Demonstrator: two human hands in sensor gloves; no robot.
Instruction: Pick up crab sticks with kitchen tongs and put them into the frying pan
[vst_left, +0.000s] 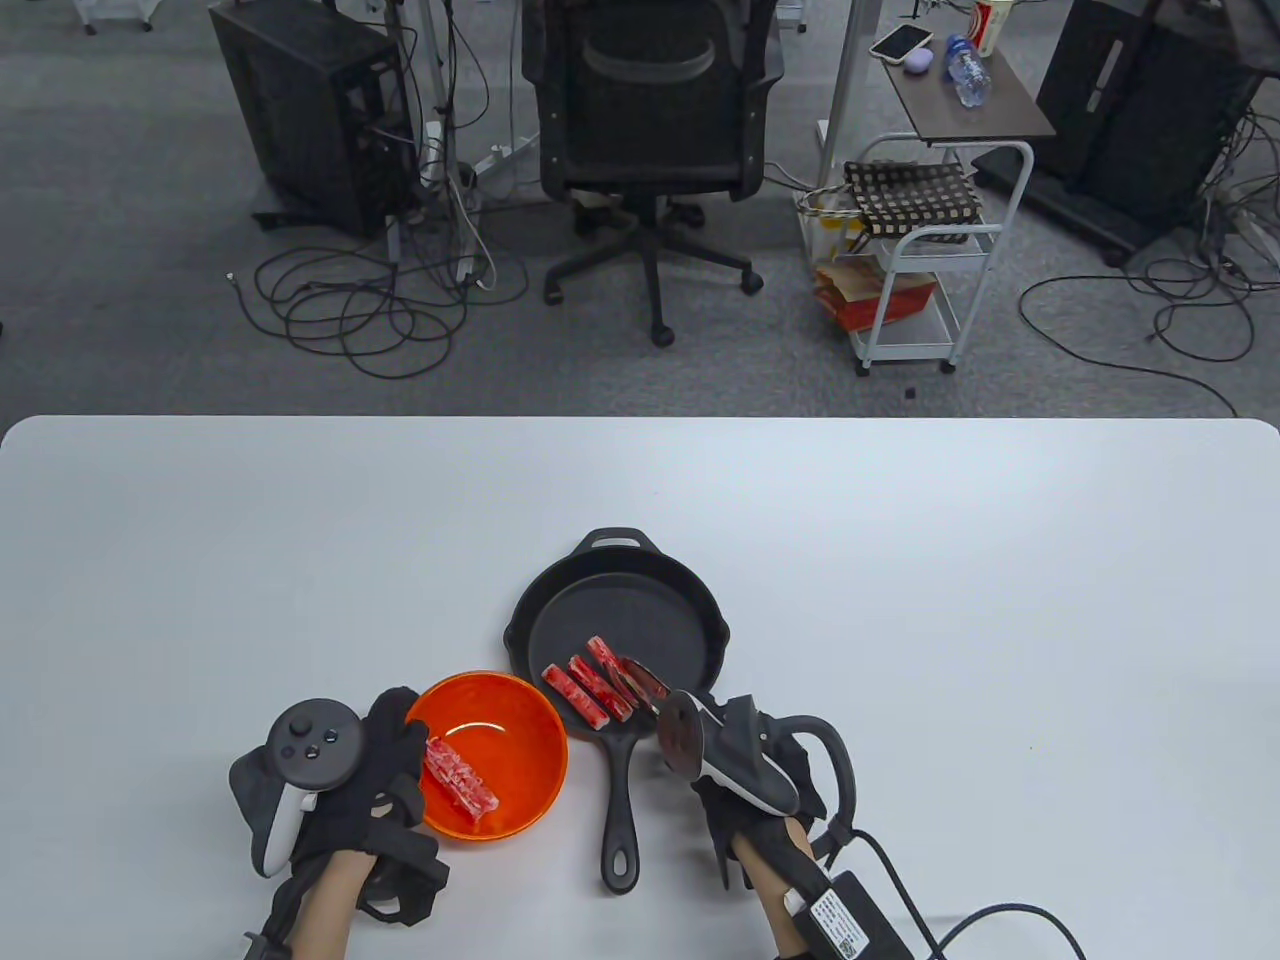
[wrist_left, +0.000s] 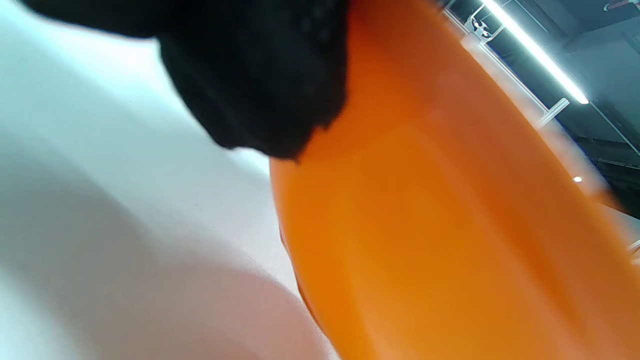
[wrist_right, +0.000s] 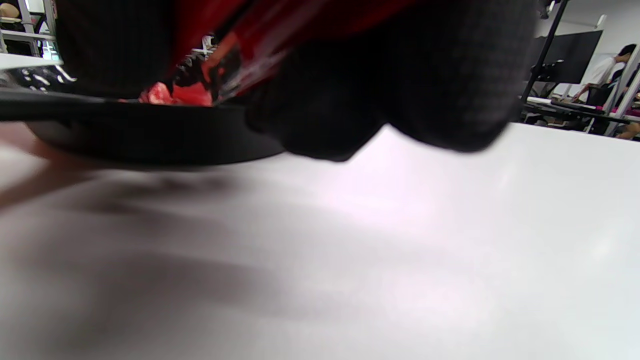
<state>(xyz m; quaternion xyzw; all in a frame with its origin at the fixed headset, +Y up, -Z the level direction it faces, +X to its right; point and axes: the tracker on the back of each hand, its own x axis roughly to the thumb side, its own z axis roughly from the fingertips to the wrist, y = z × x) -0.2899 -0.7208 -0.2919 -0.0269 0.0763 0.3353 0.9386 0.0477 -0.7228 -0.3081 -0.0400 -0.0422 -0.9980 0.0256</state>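
White tabletop (vst_left: 900, 600) fills the near half of the table view, with an office floor, a black chair (vst_left: 650, 130) and a small cart (vst_left: 925, 260) behind it. Nearest the person, the left hand (vst_left: 385, 770) curls its fingers over the rim of an orange bowl (vst_left: 520, 800); the left wrist view shows only the bowl's outer wall and a gloved fingertip on it. One crab stick (vst_left: 460, 780) lies inside. The right hand (vst_left: 760, 790) grips the kitchen tongs (vst_left: 645, 685), whose tips reach over the frying pan (vst_left: 640, 610); whether the tips are closed cannot be told. Three crab sticks (vst_left: 590, 685) lie side by side in the pan, seen from the right wrist view only as a red blur above the rim.
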